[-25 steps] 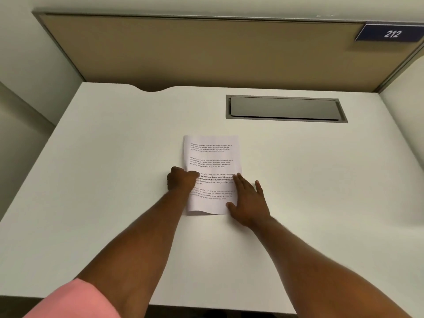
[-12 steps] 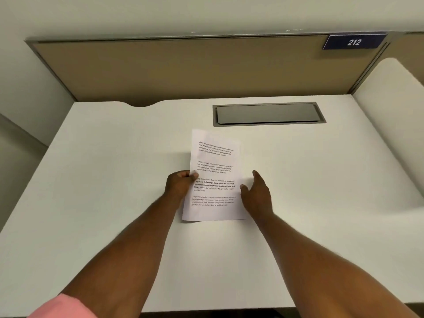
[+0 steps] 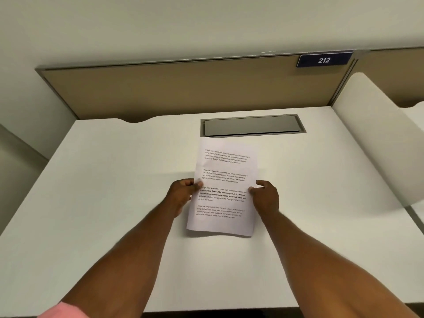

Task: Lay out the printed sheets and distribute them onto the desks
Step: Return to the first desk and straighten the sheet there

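Over the white desk (image 3: 91,203) my left hand (image 3: 181,195) and right hand (image 3: 266,197) pinch the printed sheet (image 3: 223,180) by its side edges; fingers closed on paper.

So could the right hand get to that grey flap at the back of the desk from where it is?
Probably yes. The grey flap lies just beyond the sheet, with nothing on the desk between, but the right hand grips the sheet's edge and must let go first.
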`<state>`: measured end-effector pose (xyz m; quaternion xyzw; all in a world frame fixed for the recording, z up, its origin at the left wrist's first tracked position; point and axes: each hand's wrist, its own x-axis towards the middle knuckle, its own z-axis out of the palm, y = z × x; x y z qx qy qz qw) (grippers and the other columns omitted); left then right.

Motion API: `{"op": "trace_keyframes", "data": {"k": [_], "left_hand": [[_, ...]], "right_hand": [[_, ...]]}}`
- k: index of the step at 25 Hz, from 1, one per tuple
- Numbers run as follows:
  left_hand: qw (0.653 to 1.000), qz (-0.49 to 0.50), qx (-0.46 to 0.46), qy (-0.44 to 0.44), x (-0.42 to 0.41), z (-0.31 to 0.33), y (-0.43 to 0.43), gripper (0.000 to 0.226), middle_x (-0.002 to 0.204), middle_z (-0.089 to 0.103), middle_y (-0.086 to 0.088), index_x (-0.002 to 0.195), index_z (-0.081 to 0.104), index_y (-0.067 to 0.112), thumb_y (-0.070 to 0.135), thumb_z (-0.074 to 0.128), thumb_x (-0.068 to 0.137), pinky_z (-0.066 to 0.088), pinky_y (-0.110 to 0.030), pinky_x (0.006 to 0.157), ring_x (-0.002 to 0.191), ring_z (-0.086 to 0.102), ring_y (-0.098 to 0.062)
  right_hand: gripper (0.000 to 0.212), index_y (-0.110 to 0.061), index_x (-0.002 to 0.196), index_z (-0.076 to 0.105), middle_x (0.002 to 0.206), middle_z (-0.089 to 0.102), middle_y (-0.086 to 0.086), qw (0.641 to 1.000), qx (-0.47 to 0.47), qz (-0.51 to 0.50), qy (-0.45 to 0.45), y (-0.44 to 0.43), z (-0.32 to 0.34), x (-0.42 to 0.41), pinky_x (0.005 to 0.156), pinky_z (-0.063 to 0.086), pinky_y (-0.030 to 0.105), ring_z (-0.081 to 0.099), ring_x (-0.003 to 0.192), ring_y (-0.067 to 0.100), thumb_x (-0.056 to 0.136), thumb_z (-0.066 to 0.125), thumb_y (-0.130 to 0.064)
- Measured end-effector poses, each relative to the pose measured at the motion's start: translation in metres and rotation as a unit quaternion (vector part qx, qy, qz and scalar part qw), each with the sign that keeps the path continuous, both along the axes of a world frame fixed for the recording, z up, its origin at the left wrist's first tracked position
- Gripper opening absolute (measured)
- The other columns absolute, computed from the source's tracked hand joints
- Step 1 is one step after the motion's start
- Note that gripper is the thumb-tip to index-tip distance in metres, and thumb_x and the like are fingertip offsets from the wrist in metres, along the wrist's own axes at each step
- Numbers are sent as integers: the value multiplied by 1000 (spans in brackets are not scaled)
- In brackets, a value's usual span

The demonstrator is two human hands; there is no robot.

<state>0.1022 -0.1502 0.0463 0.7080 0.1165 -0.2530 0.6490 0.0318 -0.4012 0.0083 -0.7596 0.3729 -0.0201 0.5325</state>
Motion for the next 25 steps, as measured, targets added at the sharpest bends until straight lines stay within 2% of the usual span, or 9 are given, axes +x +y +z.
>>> {"op": "trace_keyframes", "data": {"k": [3,4,5,8,9,11,14,20,25], "left_hand": [[999,22,37,-4,-19,-1,-26,24,85,78,-1,105,74,3,19,76,89,51,-14,60,67,71,-8],[998,32,51,-10,-25,-3,-35,20,79,77,3,101,75,4,20,76,89,50,-12,54,64,71,-6],[997,42,67,-14,-31,-5,-43,16,79,77,2,97,75,6,20,76,89,53,-16,56,68,72,-10],[990,76,121,-19,-46,-12,-62,20,97,77,-17,93,75,2,19,81,84,59,-42,88,91,72,-34],[986,82,143,-17,-51,-15,-66,23,98,77,-18,92,75,1,20,84,81,59,-44,92,92,73,-37],[978,81,189,-16,-59,-21,-72,23,90,77,-14,83,74,6,24,87,77,58,-43,88,85,72,-34],[963,62,261,-14,-67,-27,-77,25,80,74,-7,73,73,13,32,89,73,56,-37,80,78,68,-27],[932,9,361,16,-67,-40,-74,30,84,75,-6,68,69,17,43,85,73,57,-37,82,86,70,-31],[917,-9,400,12,-68,-40,-73,29,94,77,-6,74,69,19,45,83,75,55,-37,87,93,69,-31]], "right_hand": [[26,-18,113,69,99,73,-3,1000,-12,3,-9,-31,4,-15,85,45,30,66,98,21,87,71,-23],[19,-19,105,70,96,73,-5,1000,-17,6,-9,-40,4,-20,81,45,29,66,95,20,87,71,-23],[12,-20,97,70,93,72,-8,1000,-21,9,-7,-47,4,-25,78,45,29,67,92,19,86,72,-24],[8,-22,84,69,84,70,-12,999,-34,21,1,-63,2,-39,70,45,28,67,84,14,84,75,-27],[10,-22,81,68,82,70,-13,999,-37,24,5,-68,1,-44,67,45,26,66,82,12,83,76,-28],[13,-23,79,68,81,69,-13,999,-39,27,17,-76,-4,-52,64,45,26,66,81,11,82,78,-30],[15,-23,80,67,83,69,-12,997,-50,30,51,-82,-12,-58,73,52,32,66,81,13,81,78,-33],[21,-24,80,58,79,65,-12,992,-87,40,88,-71,-23,-61,76,51,36,63,79,17,79,76,-34],[20,-26,78,54,76,61,-15,981,-142,74,107,-65,-30,-66,86,45,38,57,84,23,82,71,-36]]}}
